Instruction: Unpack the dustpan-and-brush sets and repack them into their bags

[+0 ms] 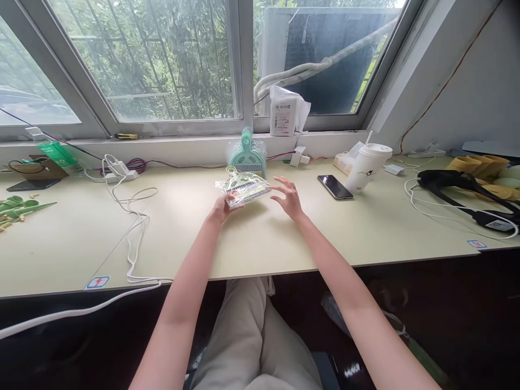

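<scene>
A clear plastic-wrapped package point(247, 190) with a pale green handled item and a striped or bristled edge is held above the table, tilted. My left hand point(222, 208) grips its lower left corner. My right hand point(289, 197) is just to the right of the package, fingers spread, with nothing in it. Behind the package, a stack of green dustpan-like items point(246, 153) in clear wrap leans upright against the wall under the window.
White cables point(136, 238) run across the table point(182, 249) on the left. To the right are a phone point(335, 187), a white lidded cup with a straw point(369, 168) and a black strap-like device point(455, 187). A tissue pack point(284, 112) stands on the sill.
</scene>
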Available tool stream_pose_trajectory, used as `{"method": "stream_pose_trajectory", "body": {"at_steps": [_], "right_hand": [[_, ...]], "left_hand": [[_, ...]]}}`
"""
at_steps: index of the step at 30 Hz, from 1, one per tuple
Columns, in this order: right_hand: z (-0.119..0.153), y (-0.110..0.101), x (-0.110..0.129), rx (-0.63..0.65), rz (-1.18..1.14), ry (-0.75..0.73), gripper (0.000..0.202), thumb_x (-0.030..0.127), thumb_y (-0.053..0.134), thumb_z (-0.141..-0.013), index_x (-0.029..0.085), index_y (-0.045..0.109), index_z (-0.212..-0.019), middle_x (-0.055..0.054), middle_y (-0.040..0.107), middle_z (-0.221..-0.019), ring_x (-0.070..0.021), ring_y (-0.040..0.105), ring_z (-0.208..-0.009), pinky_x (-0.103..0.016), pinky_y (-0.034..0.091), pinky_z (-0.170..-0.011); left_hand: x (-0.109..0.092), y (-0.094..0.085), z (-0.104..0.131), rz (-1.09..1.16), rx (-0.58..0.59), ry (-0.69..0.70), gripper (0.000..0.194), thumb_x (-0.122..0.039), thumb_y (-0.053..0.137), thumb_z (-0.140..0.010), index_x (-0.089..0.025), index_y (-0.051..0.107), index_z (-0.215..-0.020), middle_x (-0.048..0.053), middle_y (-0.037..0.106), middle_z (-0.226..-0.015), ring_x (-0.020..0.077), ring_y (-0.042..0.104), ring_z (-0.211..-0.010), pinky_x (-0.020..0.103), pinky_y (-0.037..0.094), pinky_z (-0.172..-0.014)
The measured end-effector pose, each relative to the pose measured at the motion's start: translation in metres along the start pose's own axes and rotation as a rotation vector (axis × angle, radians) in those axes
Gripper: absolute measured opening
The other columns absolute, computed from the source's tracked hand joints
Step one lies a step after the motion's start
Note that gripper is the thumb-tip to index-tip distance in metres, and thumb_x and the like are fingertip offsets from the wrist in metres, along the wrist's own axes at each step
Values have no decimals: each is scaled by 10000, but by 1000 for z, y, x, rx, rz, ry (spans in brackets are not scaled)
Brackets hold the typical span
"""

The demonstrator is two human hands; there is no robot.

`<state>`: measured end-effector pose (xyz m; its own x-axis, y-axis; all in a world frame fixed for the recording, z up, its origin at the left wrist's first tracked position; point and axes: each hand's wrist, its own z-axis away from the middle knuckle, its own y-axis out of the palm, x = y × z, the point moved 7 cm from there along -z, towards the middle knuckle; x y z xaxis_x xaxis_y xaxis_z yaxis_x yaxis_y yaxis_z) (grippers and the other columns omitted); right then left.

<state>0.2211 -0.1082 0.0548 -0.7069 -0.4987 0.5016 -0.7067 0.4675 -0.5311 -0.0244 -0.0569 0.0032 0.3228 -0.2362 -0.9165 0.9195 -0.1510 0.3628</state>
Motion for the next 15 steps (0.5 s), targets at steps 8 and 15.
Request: {"method": "stream_pose_trajectory", "body": {"at_steps": [8,15], "right_hand": [[2,15,-26,11,-213,195,104,344,713,-790,252,731,-746,-56,710,-1021,-270,587,-1094,-478,425,-1024],[10,23,-49,-34,-445,444,363,340,789,-658,231,678,-987,-91,549,-1260,-230,580,-1129,-398,502,-963]], "left_hand": [[15,17,9,-157,194,-146,431,-122,573,-725,-78,562,-1154,117,695,-873,193,688,-668,297,608,-611],[14,33,16,-167,352,-85,604,-153,694,-686,-185,523,-1264,120,693,-1118,206,683,-784,389,625,-667]]}}
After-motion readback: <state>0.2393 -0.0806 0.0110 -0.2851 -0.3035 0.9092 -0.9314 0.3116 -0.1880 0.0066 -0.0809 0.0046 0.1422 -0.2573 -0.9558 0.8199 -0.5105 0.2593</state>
